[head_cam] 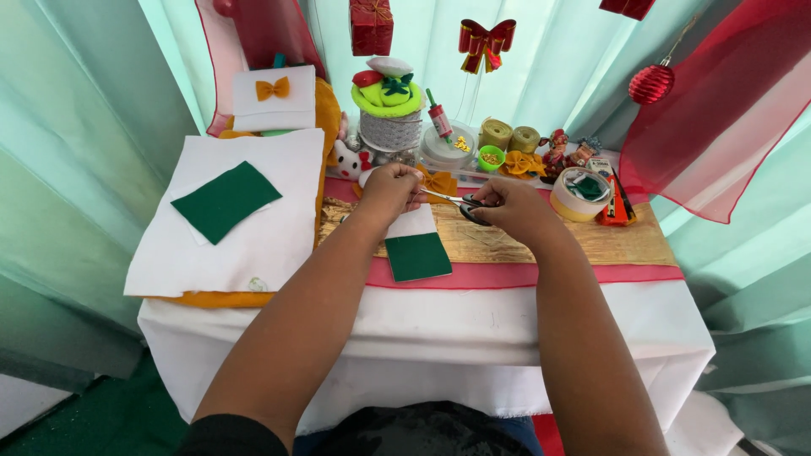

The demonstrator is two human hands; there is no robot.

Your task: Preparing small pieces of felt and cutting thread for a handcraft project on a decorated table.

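Pale green curtains behind a white-clothed craft table [439, 321]; left hand [390, 191] pinching an orange fabric bow [438, 181] taut for cutting; right hand [505, 207] clenched through small black-handled scissors [460, 202], blades pointing toward that pinch; green felt rectangle [417, 256] lying just below both grips.

Scene is evenly & brightly lit; soft daylight is let through the pale green curtains [541, 67] at the back, so no hard shadows are cast. Only faint shade is seen under the forearms on the counter [473, 329]. No glare is picked up, apart from small highlights on the red bauble [651, 84]. Centre is rendered sharp; wide-angle bending is noticed at the edges, esp. the curtain folds left & right. Colours are kept saturated, w/ little noise.
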